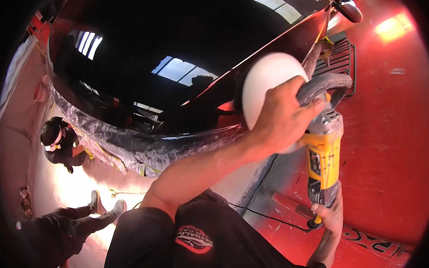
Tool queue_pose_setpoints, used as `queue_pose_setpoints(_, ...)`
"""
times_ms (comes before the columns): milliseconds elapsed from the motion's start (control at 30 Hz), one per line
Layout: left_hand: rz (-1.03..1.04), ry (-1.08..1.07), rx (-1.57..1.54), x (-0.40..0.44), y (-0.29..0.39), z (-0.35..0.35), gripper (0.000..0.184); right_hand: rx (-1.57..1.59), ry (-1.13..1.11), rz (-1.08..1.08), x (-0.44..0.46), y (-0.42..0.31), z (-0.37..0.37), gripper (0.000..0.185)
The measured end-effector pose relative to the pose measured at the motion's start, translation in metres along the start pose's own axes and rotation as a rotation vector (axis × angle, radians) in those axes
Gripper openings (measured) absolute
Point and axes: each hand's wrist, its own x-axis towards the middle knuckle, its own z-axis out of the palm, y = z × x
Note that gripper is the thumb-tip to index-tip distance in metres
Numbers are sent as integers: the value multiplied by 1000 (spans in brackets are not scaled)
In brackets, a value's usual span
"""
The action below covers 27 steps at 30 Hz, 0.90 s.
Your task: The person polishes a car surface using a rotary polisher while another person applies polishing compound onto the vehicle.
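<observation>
A yellow and black polisher (323,161) is held upright in front of me with both hands. My left hand (289,110) is closed on the black loop handle (333,82) near the polisher's head. Lower down, my right hand (331,212) wraps round the rear end of the body, by the cord. The large white round pad (268,87) faces the glossy black car (140,37), close to its corner. Whether the pad touches the paint is hidden. Clear plastic sheeting (115,142) covers the car's lower edge.
A black cord (269,217) runs from the polisher across the floor. At left a person crouches (61,141) by the car, and another person's legs (92,221) reach in. A black metal rack (346,58) stands near the red wall (389,128).
</observation>
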Motion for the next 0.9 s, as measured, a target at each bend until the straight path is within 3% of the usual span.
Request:
queue_pose_setpoints(167,-18,-12,66,12,-8,4,20,-47,-22,48,7,8,-18,105)
queue_pose_setpoints(300,134,105,244,-28,4,-13,25,-26,-99,97,-10,3,-6,108)
queue_pose_setpoints(400,67,137,207,-68,15,-27,24,24,-132,36,-23,20,4,112)
queue_pose_setpoints(433,156,183,294,-79,15,-30,22,102,-182,122,-30,12,14,116)
queue_pose_setpoints(533,-87,126,154,-117,29,-47,24,-18,-261,41,-38,35,12,120)
queue_pose_setpoints(567,31,164,256,-128,23,-52,23,30,-256,113,-43,27,21,124)
queue_pose_setpoints(667,-62,239,246,-162,25,-62,25,-53,-314,17,-50,62,14,127)
queue_pose_setpoints(700,-66,268,228,-175,24,-66,27,9,-300,113,-55,46,27,129)
queue_pose_setpoints(767,-77,315,186,-199,17,-75,33,-92,-350,77,-56,62,25,129)
queue_pose_setpoints(900,19,383,161,-228,9,-88,44,-266,-467,62,-56,63,28,129)
